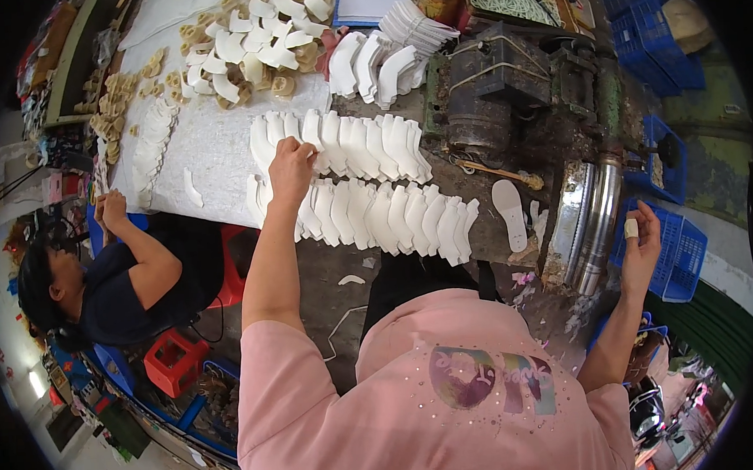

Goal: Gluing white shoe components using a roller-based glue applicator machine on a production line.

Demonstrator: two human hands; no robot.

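Two long rows of overlapping white curved pieces lie across the table in front of me, a far row [373,149] and a near row [392,217]. My left hand [290,170] is over the left part of the far row. Its fingers are pinched together at the edges of the pieces; whatever sits between the fingertips is too small to make out. Off to the right, my right hand [642,244] is raised beside shiny metal rollers [596,217], with its fingers apart and nothing in them. A tan wrap [631,228] covers one of its digits.
A dark, greasy machine [505,95] stands beyond the rows at right. A white insole [509,214] and a wooden-handled brush [508,174] lie near the rollers. More white pieces [250,43] are heaped at the back. A person [118,271] works at left; blue crates [676,255] stand right.
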